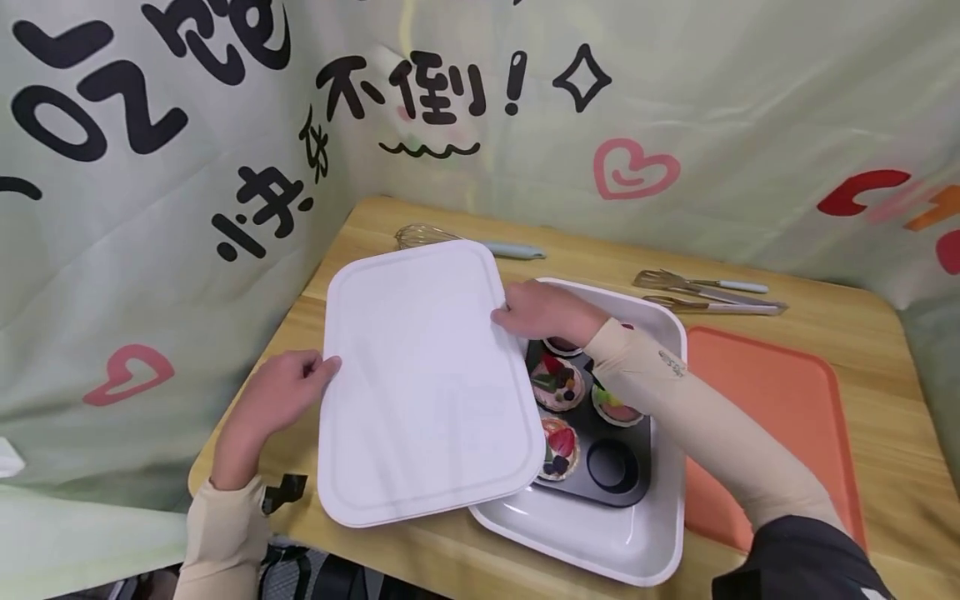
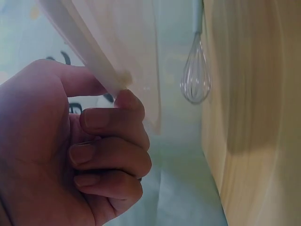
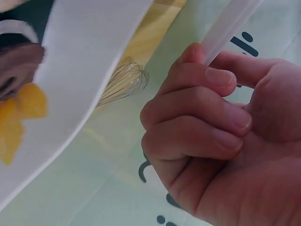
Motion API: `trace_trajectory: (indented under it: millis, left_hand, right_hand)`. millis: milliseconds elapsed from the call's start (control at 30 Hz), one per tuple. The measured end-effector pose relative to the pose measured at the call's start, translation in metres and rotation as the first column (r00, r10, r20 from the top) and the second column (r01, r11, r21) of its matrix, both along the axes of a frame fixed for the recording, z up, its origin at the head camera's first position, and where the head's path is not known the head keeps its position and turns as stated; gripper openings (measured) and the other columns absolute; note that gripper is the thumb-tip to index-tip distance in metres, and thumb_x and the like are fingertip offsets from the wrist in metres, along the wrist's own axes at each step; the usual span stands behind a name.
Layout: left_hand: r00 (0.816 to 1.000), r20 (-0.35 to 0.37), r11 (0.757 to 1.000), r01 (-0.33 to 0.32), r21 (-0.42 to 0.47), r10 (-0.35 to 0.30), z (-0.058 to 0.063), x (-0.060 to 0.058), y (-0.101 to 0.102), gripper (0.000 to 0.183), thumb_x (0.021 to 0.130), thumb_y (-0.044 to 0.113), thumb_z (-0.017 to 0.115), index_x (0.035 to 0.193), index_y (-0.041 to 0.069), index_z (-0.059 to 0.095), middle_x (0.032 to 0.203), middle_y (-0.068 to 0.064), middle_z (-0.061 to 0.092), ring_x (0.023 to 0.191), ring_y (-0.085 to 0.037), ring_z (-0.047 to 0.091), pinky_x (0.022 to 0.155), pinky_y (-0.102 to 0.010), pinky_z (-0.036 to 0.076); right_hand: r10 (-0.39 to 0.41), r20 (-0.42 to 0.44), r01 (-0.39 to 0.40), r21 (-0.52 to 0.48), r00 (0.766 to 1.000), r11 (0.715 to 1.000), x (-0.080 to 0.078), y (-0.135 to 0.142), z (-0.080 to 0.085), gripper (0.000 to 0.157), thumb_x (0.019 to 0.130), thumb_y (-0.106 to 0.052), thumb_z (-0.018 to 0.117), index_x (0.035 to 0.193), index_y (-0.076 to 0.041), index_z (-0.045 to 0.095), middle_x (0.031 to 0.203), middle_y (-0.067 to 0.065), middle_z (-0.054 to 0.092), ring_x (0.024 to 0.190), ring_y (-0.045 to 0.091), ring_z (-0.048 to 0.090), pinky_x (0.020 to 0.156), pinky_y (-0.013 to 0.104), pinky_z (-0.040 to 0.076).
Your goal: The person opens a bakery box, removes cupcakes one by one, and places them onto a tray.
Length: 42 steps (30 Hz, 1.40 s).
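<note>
A white rectangular lid with rounded corners is held up between both hands, tilted and overlapping the left side of a deep white tray. My left hand pinches its left edge between thumb and curled fingers, seen close in the left wrist view. The opposite edge is pinched by my right hand, whose forearm crosses over the tray. Inside the tray sits a dark muffin pan with fruit-topped tarts in several cups. Part of the pan is hidden behind the lid and right forearm.
A whisk with a pale blue handle lies behind the lid. Several whisks and tongs are at the back right. To the tray's right lies an orange board. Printed cloth hangs behind the wooden table.
</note>
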<state>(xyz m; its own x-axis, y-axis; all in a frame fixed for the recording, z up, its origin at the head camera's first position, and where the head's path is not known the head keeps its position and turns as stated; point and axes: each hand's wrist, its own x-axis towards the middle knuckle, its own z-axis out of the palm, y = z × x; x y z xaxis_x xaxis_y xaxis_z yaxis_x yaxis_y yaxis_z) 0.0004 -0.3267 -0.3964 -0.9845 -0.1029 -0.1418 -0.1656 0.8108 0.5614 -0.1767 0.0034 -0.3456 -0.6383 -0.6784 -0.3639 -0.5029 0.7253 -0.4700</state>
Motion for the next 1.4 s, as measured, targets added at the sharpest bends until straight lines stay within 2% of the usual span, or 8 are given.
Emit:
trace_trajectory:
  millis: [167, 433, 700, 800, 933, 1067, 1233, 1400]
  left_hand:
    - [0.999, -0.004, 0.999, -0.046, -0.019, 0.046, -0.004, 0.004, -0.014, 0.054, 0.103, 0.05, 0.046, 0.065, 0.011, 0.042, 0.056, 0.0, 0.034, 0.047, -0.021, 0.037, 0.047, -0.033, 0.034]
    - [0.995, 0.003, 0.995, -0.097, 0.017, 0.097, -0.018, 0.02, -0.031, 0.051, 0.103, 0.047, 0.047, 0.069, 0.009, 0.046, 0.058, -0.001, 0.036, 0.049, -0.02, 0.038, 0.049, -0.032, 0.034]
    - [0.986, 0.016, 0.984, -0.168, 0.053, 0.168, -0.023, 0.028, -0.045, 0.054, 0.104, 0.05, 0.044, 0.07, 0.007, 0.044, 0.058, -0.003, 0.035, 0.048, -0.021, 0.036, 0.048, -0.034, 0.035]
    - [0.984, 0.027, 0.982, -0.177, 0.063, 0.175, -0.028, 0.031, -0.05, 0.056, 0.103, 0.052, 0.044, 0.069, 0.008, 0.043, 0.058, -0.002, 0.035, 0.048, -0.02, 0.036, 0.048, -0.034, 0.035]
    - [0.983, 0.022, 0.981, -0.182, 0.067, 0.181, -0.038, 0.033, -0.054, 0.056, 0.103, 0.051, 0.045, 0.068, 0.009, 0.042, 0.057, -0.001, 0.034, 0.047, -0.02, 0.036, 0.048, -0.033, 0.035]
    - [0.983, 0.013, 0.981, -0.185, 0.058, 0.185, -0.047, 0.032, -0.056, 0.054, 0.104, 0.047, 0.047, 0.066, 0.009, 0.043, 0.057, 0.0, 0.034, 0.048, -0.019, 0.036, 0.049, -0.032, 0.035]
    - [0.98, 0.027, 0.979, -0.2, 0.047, 0.199, -0.051, 0.033, -0.058, 0.053, 0.104, 0.045, 0.047, 0.066, 0.008, 0.044, 0.057, -0.001, 0.036, 0.049, -0.02, 0.038, 0.05, -0.032, 0.035]
    - [0.975, 0.066, 0.975, -0.217, 0.052, 0.213, -0.052, 0.03, -0.061, 0.054, 0.104, 0.047, 0.046, 0.067, 0.008, 0.045, 0.058, -0.001, 0.036, 0.05, -0.02, 0.039, 0.051, -0.031, 0.036]
  right_hand:
    - [0.034, 0.0, -0.034, 0.015, 0.999, 0.999, -0.011, -0.023, 0.003, 0.035, 0.102, -0.03, 0.042, 0.071, -0.013, 0.04, 0.059, -0.003, 0.035, 0.051, 0.012, 0.03, 0.054, 0.031, 0.033]
    - [0.103, 0.051, -0.104, 0.003, 0.993, 0.995, -0.028, -0.057, 0.002, 0.028, 0.095, -0.025, 0.044, 0.071, -0.015, 0.034, 0.063, -0.004, 0.027, 0.057, 0.011, 0.019, 0.059, 0.03, 0.028]
    - [0.14, 0.108, -0.137, -0.041, 0.984, 0.99, -0.038, -0.09, 0.002, 0.005, 0.089, -0.016, 0.047, 0.088, -0.012, 0.05, 0.081, 0.0, 0.053, 0.069, 0.013, 0.049, 0.065, 0.027, 0.04]
    - [0.137, 0.147, -0.134, -0.026, 0.98, 0.991, -0.041, -0.1, -0.003, 0.004, 0.087, -0.013, 0.047, 0.085, -0.012, 0.051, 0.076, 0.0, 0.054, 0.062, 0.012, 0.046, 0.057, 0.025, 0.036]
    - [0.126, 0.164, -0.132, 0.024, 0.978, 0.991, -0.045, -0.111, -0.01, 0.009, 0.086, -0.01, 0.047, 0.077, -0.012, 0.049, 0.063, 0.0, 0.05, 0.052, 0.01, 0.034, 0.049, 0.025, 0.026]
    - [0.112, 0.161, -0.123, 0.06, 0.981, 0.991, -0.049, -0.121, -0.016, 0.009, 0.085, -0.009, 0.047, 0.077, -0.013, 0.05, 0.061, -0.001, 0.05, 0.05, 0.01, 0.034, 0.048, 0.024, 0.025]
    - [0.133, 0.155, -0.143, 0.058, 0.979, 0.988, -0.055, -0.134, -0.027, 0.006, 0.083, -0.008, 0.048, 0.082, -0.014, 0.049, 0.06, -0.001, 0.051, 0.048, 0.008, 0.035, 0.046, 0.023, 0.025]
    - [0.108, 0.132, -0.13, 0.174, 0.985, 0.976, -0.059, -0.144, -0.032, 0.007, 0.082, -0.01, 0.049, 0.077, -0.013, 0.053, 0.062, -0.001, 0.055, 0.045, 0.007, 0.034, 0.044, 0.022, 0.024]
